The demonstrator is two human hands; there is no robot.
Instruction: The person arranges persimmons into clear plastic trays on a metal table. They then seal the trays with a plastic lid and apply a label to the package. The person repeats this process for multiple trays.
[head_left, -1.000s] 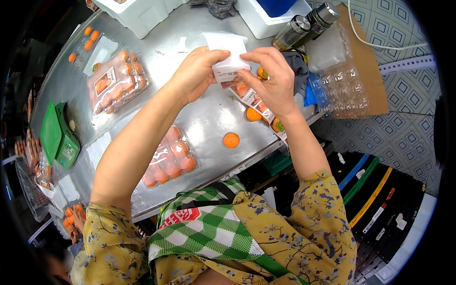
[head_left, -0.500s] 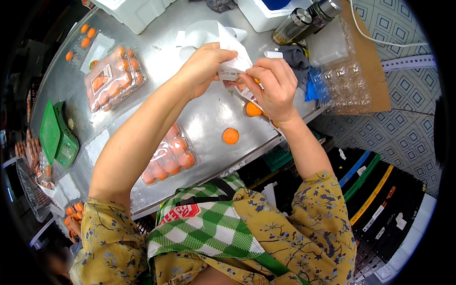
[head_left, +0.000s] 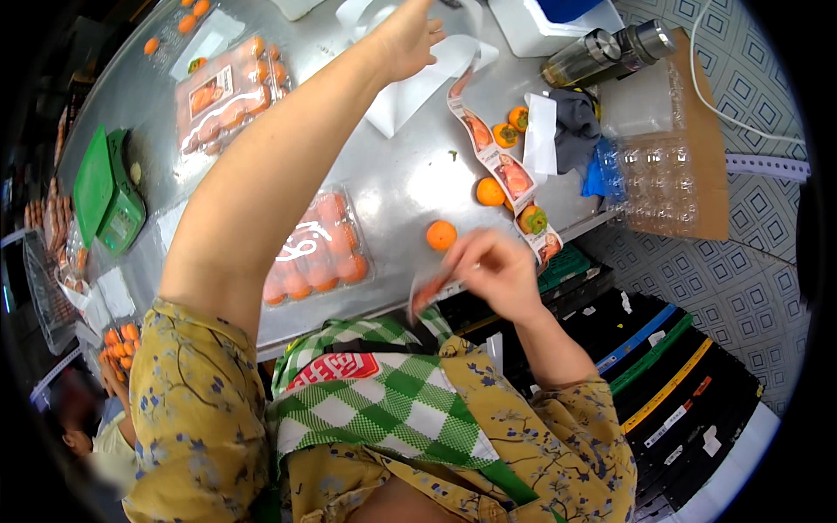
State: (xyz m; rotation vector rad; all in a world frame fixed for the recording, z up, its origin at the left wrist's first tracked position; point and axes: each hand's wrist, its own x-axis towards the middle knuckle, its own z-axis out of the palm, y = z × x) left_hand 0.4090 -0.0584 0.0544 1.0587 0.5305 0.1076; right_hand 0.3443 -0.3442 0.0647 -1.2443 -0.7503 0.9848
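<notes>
My left hand [head_left: 408, 42] is stretched out over the far side of the metal table, its fingers apart and holding nothing. Below it lie loops of white backing paper [head_left: 388, 113]. Close to the table's front edge, my right hand [head_left: 499, 275] pinches a sticker label [head_left: 427, 292], smeared by motion. A strip of printed labels [head_left: 514, 177] trails across the table beyond that hand, among several persimmons. One loose persimmon [head_left: 441, 234] sits just left of the strip. Under my left forearm is a clear clamshell pack of persimmons [head_left: 327, 253].
Another clamshell pack [head_left: 228, 98], bearing a label, lies far left. A green scale [head_left: 109, 192] stands at the left edge. Two bottles [head_left: 602, 52], a grey cloth [head_left: 575, 126] and empty plastic trays [head_left: 654, 179] are on the right. Black crates [head_left: 671, 392] stand below right.
My hands have parted: the left went up and away, the right came down toward me with a label. The label strip and white backing paper now lie on the table.
</notes>
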